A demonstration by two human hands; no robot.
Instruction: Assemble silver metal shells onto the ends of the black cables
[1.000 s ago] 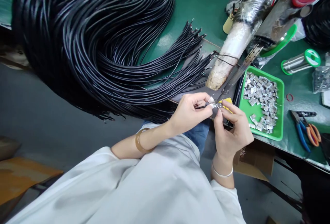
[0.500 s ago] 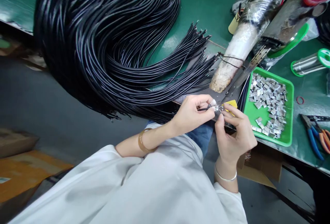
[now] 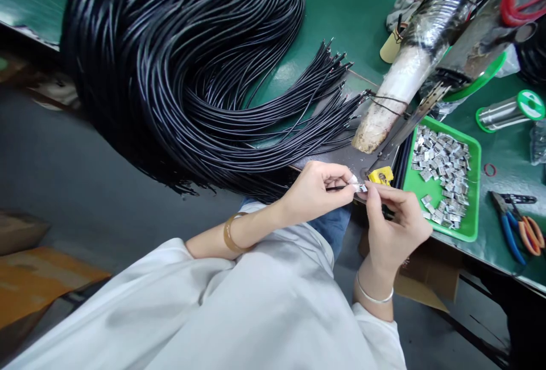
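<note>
My left hand (image 3: 314, 192) pinches the end of a black cable (image 3: 335, 188) between thumb and fingers. At the cable's tip sits a small silver metal connector (image 3: 362, 187), partly hidden by my fingertips. My right hand (image 3: 393, 215) has thumb and index finger closed on the connector's other side. Just beyond the fingers is a yellow block (image 3: 381, 175). A big bundle of black cables (image 3: 179, 86) lies to the left, many of its ends pointing towards the hands. Loose metal connectors (image 3: 446, 171) are heaped in a green tray (image 3: 474, 211) to the right.
A white-wrapped pipe (image 3: 388, 91) slants down towards the hands beside a metal stand (image 3: 409, 125). On the green table are a solder wire spool (image 3: 509, 111), a red rubber ring (image 3: 490, 169) and blue- and orange-handled pliers (image 3: 514, 228). An open cardboard box (image 3: 429, 282) is below the table.
The right thumb and index finger have come together on the connector, which now shows less and looks turned. The view has shifted slightly; the left hand keeps its pinch on the cable.
</note>
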